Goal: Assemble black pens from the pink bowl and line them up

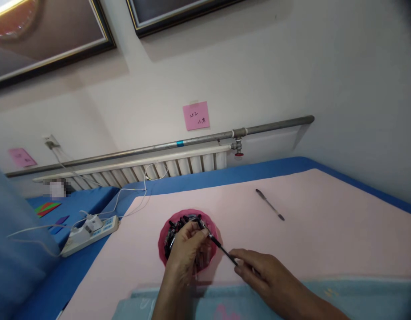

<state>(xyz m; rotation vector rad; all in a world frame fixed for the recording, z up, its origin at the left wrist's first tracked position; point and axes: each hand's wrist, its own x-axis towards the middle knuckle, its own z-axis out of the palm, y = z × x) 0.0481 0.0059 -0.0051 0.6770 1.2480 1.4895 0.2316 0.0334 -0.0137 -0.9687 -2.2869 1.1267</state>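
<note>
My left hand (187, 244) is closed over a pink bowl (163, 258), pinching one end of a pen (216, 241). My right hand (259, 271) pinches the other end, a thin dark length, between thumb and fingers. The pen slants down to the right between both hands, with a black, thicker part near its middle. Several dark and clear pen parts (170, 233) fill the bowl, partly hidden behind my left hand. Apart from these, a clear pen with dark ends (270, 204) lies on the pink table covering to the right.
Pink covering (325, 231) spreads over a blue table. A light-blue cloth (359, 295) lies along the near edge. At left, a white power strip (105, 229) holds plugs and trailing cables. A radiator (179, 166) and a pipe (275, 126) run along the wall behind.
</note>
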